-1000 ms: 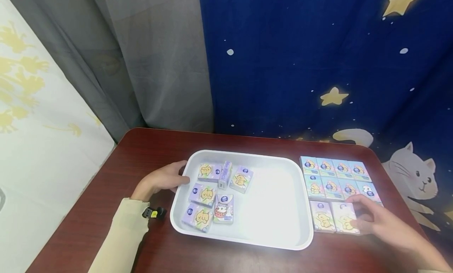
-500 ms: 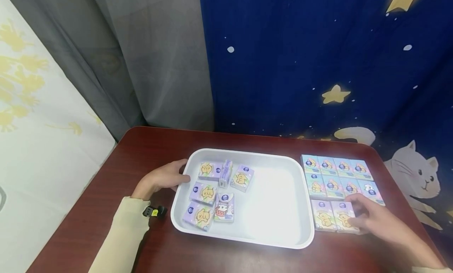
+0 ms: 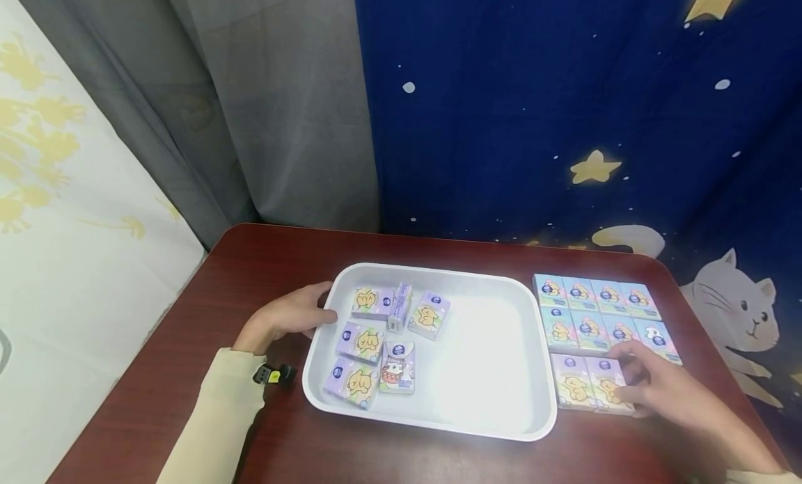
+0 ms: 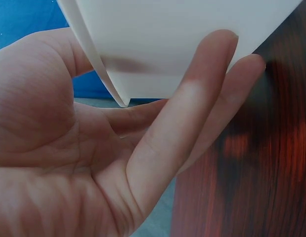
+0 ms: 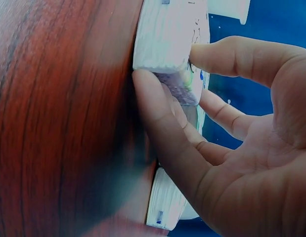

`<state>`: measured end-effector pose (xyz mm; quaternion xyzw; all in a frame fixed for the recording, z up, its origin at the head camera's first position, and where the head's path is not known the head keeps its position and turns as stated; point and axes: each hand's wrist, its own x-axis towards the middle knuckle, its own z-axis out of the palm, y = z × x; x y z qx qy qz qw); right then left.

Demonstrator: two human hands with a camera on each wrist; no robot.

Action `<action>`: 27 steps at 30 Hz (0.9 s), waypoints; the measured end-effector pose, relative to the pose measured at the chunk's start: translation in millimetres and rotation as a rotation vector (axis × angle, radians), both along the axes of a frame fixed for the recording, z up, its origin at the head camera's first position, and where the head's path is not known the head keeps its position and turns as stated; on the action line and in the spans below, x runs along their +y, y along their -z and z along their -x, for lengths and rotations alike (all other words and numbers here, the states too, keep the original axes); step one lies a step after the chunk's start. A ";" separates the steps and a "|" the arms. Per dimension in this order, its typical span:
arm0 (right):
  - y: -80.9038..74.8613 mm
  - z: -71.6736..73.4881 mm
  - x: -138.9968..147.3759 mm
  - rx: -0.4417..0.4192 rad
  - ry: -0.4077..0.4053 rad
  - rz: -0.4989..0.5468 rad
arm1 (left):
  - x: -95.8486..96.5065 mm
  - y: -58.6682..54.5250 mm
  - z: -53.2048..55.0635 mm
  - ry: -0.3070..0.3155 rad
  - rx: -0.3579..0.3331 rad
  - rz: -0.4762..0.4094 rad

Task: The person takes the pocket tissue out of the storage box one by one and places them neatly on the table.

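My left hand holds the left rim of a white tray, thumb over the edge and fingers along the outer wall. Inside the tray's left half lie several purple tissue packs, one of them standing on its narrow side. To the right of the tray, my right hand holds a purple tissue pack flat on the table. Its thumb is on the printed face and a finger is at the side, by the pack's end. Another purple pack lies snug along its left side.
Two rows of blue tissue packs lie behind the purple pair, near the table's right edge. The dark red wooden table meets grey and navy curtains at the back.
The pack under my right hand has shifted slightly left, closing the small gap to its neighbour. My left hand and the tray stay put; the head view has tilted a little.
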<state>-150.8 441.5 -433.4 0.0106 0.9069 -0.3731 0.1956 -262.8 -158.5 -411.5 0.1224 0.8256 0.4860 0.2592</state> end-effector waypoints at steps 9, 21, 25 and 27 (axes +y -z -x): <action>-1.2 2.2 0.4 0.016 -0.005 -0.018 | -0.6 3.8 0.4 -0.005 -0.006 -0.003; -33.5 19.1 -27.8 0.199 -0.009 -0.216 | 0.1 1.2 1.1 0.009 0.004 -0.007; -46.6 26.2 -51.7 0.277 -0.045 -0.227 | 0.2 0.7 0.9 0.004 0.007 -0.005; -51.8 29.5 -64.4 0.320 -0.072 -0.233 | 0.3 1.4 1.0 0.000 0.005 -0.005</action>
